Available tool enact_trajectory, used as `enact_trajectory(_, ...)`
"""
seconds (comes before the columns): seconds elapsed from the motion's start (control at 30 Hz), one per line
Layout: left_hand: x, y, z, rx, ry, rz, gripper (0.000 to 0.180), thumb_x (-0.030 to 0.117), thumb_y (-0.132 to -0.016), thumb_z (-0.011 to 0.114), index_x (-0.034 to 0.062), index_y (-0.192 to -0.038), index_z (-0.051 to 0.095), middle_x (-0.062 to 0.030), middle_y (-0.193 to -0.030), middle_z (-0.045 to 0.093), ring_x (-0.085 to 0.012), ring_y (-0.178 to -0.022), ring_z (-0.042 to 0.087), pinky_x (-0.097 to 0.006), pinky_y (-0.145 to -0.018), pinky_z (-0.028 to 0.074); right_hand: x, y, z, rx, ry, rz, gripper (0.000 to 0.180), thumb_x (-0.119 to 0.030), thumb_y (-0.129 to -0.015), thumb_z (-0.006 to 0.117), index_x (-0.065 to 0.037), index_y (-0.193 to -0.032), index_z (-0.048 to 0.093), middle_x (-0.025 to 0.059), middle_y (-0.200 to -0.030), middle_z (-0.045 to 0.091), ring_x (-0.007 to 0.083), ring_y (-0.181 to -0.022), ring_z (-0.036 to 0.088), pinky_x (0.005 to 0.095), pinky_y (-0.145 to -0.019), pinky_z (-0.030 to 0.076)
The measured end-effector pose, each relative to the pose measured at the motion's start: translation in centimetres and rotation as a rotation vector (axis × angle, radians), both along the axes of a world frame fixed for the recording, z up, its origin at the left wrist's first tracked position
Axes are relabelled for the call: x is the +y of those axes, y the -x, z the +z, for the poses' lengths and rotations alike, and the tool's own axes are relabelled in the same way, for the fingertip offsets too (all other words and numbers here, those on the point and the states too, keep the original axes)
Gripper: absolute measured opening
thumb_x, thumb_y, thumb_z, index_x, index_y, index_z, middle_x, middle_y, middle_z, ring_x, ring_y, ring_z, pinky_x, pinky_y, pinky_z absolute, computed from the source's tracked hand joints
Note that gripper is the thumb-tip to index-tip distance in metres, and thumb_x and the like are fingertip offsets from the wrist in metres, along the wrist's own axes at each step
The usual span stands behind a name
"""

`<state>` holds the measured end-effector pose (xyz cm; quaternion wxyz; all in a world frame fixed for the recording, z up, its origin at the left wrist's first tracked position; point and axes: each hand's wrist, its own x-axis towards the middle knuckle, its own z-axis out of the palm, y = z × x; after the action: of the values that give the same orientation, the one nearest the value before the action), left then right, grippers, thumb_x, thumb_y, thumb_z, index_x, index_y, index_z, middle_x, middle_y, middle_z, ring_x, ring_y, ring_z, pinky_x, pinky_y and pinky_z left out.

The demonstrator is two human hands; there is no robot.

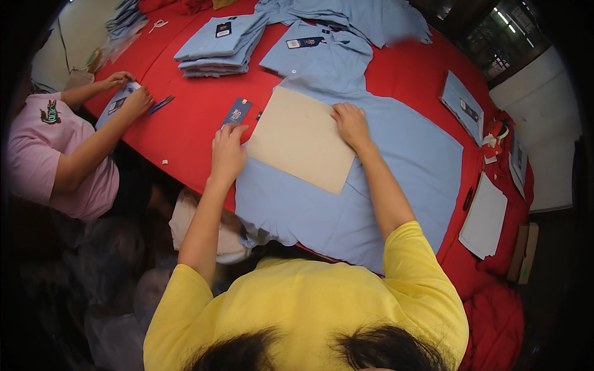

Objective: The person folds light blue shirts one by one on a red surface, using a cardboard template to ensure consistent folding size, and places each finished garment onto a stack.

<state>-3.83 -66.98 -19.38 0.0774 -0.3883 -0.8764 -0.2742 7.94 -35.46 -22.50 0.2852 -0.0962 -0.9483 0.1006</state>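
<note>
A light blue shirt (408, 167) lies spread in front of me, with a beige cardboard sheet (300, 139) flat across its middle. At the sheet's left edge, my left hand (228, 151) has its fingers closed at the lower end of a dark blue hang tag (237, 112). The fingers of my right hand (352, 126) curl over the right edge of the cardboard; the thumb is hidden. Beyond the sheet, the collar end of a light blue shirt (318, 52) carries another dark tag.
Folded blue shirts (219, 46) are stacked on the red-covered table (185, 123). To the left, a co-worker in a pink shirt (74, 154) handles a tagged item beside a blue cutting tool (162, 104). White sheets (484, 216) and another folded shirt (463, 106) lie at right.
</note>
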Motion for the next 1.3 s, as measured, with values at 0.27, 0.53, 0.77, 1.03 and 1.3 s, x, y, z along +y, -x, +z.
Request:
enact_trajectory(0.27,9.1,-6.3,-1.5,0.251,0.006,-0.001,0.049,0.036,-0.084,0.062,0.0115,-0.126,0.056,-0.0104,-0.135,0.047,-0.0332,-0.133,0.033,-0.062,-0.107,0.018,0.2,0.1,-0.4,-0.070,-0.068,-0.032,0.011,-0.020,-0.088,0.058,-0.011,-0.095,0.059,0.0058,-0.085,0.060,0.0276,-0.084,0.057,0.0419,-0.073,0.038)
enact_trajectory(0.53,9.9,-6.1,-3.6,0.087,0.116,0.136,0.065,0.054,-0.083,0.056,0.0170,-0.136,0.049,-0.0049,-0.146,0.040,-0.0304,-0.139,0.027,-0.068,-0.108,0.007,4.0,1.8,0.5,0.160,0.029,-0.343,0.036,-0.029,-0.080,0.069,-0.011,-0.110,0.063,0.0100,-0.097,0.061,0.0294,-0.103,0.052,0.0455,-0.088,0.038)
enact_trajectory(0.77,10.0,-6.2,-3.4,0.114,0.092,0.123,0.065,0.054,-0.082,0.057,0.0165,-0.135,0.050,-0.0047,-0.143,0.044,-0.0298,-0.138,0.029,-0.069,-0.107,0.009,6.7,3.9,4.8,-0.128,0.138,-0.447,0.029,-0.027,-0.080,0.069,-0.010,-0.104,0.065,0.0059,-0.105,0.064,0.0282,-0.106,0.051,0.0458,-0.091,0.036)
enact_trajectory(1.03,9.5,-6.4,-3.2,0.140,0.267,0.136,0.063,0.043,-0.082,0.058,0.0156,-0.137,0.047,-0.0026,-0.147,0.037,-0.0261,-0.140,0.024,-0.066,-0.109,0.013,-2.0,-1.1,13.0,-0.141,0.371,0.355,0.027,-0.027,-0.086,0.063,-0.009,-0.106,0.068,0.0068,-0.121,0.062,0.0281,-0.116,0.050,0.0389,-0.098,0.039)
enact_trajectory(1.3,10.4,-4.8,-6.0,0.707,0.738,0.442,0.068,0.031,-0.089,0.044,0.0172,-0.151,0.020,0.0055,-0.156,0.020,-0.0127,-0.142,0.024,-0.065,-0.110,0.013,-8.0,0.3,-0.1,-0.297,-0.005,0.167,0.051,-0.039,-0.095,0.046,-0.011,-0.138,0.046,0.0154,-0.150,0.033,0.0357,-0.140,0.024,0.0514,-0.114,0.016)
